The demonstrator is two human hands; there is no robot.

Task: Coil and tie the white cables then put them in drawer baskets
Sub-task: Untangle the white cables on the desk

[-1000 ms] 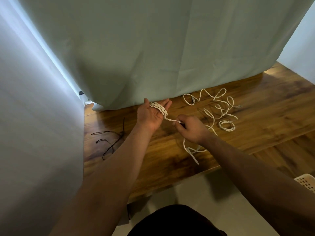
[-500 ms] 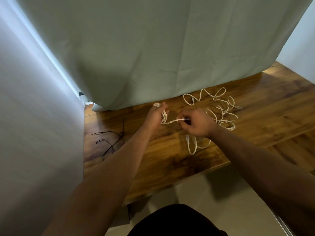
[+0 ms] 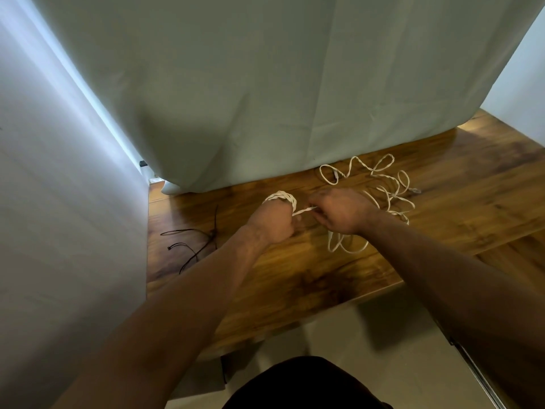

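Winding the white cable (image 3: 281, 198) round the left hand (image 3: 272, 222) above the wooden table (image 3: 295, 284).

Holds several turns of the white cable looped over the knuckles of the left hand, fingers curled into a fist round them, just above the table's middle. Pinches a short taut strand between the thumb and curled fingers of the right hand (image 3: 343, 212), just beside the left hand and over the same part of the table. Has the rest of the white cable lying in loose loops on the table, from under the right hand out toward the table's far right part. Shows thin black ties (image 3: 191, 246) lying at the table's left end, well apart from both hands, and a pale curtain (image 3: 265, 98) hanging down to the table's far edge.
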